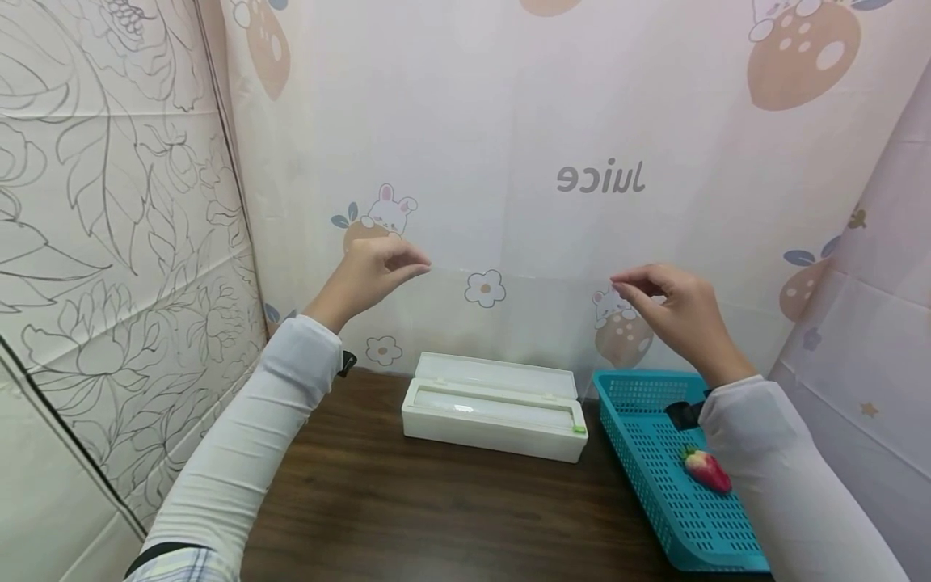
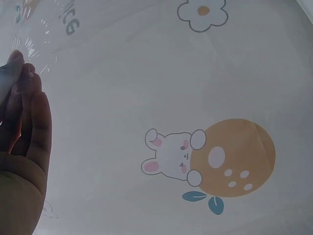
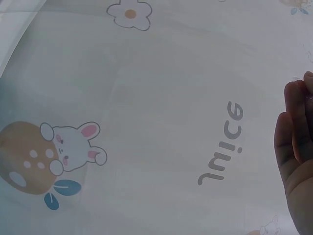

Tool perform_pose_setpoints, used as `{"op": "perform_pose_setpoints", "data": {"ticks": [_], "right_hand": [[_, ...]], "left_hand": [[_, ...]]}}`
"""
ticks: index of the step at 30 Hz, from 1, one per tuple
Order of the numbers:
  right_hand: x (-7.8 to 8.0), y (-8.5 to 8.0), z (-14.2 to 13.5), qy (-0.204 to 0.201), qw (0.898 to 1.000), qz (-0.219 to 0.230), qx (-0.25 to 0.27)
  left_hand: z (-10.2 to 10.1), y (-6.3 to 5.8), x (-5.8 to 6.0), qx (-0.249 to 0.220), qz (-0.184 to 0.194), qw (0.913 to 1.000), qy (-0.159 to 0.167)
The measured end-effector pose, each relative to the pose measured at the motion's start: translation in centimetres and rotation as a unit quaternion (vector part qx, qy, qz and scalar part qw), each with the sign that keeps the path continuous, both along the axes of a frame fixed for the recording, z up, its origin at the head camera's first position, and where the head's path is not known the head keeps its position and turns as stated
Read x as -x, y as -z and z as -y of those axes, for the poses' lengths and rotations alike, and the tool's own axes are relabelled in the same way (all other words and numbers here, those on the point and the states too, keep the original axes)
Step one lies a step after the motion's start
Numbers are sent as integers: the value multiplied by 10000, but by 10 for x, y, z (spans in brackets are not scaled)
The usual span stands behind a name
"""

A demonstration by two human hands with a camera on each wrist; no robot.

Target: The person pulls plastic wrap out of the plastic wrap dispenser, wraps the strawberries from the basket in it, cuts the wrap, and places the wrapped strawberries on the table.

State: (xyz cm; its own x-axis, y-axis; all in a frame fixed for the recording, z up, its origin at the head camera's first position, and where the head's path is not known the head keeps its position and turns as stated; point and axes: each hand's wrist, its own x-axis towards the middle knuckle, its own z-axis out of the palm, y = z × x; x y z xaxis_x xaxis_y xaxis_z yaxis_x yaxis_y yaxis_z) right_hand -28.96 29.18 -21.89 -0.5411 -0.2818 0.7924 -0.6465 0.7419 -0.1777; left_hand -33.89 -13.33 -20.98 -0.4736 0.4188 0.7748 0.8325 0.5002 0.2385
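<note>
Both hands are raised in front of the printed curtain, a wide gap between them. My left hand [image 1: 369, 271] pinches a clear sheet of cling film [image 2: 32, 48] between thumb and fingers; creases and glints show at its fingertips in the left wrist view. Level with it on the right, my right hand [image 1: 680, 305] pinches too, thumb against fingers, at the film's other end. The film is nearly invisible, with only a faint edge running between the hands. Below them stands a white cling film dispenser [image 1: 489, 437], lid raised, a roll inside and a green slider at its right end.
At the right, a teal plastic basket [image 1: 631, 461] holds a red and pale strawberry [image 1: 707, 470]; the right forearm overlaps the basket. The dispenser stands on a dark wooden table [image 1: 436, 517] against the curtain [image 1: 465, 162]. A flower-patterned panel [image 1: 109, 242] closes the left side.
</note>
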Motion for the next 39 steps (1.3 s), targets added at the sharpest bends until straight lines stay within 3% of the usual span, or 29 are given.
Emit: {"op": "perform_pose_setpoints", "data": {"ticks": [10,22,32,39], "right_hand": [[-13,2,1,-167,9996,74,-236],[-26,7,-1,-528,9984,172,-92],[-34,17,-6,-1257,9842,1086,612],[-42,17,-9,-1643,9774,1248,470]], "left_hand": [[5,3,-12,-5,99,9998,151],[7,7,-26,26,62,9998,200],[11,19,-39,29,242,9994,228],[13,22,-50,-8,140,9986,510]]}}
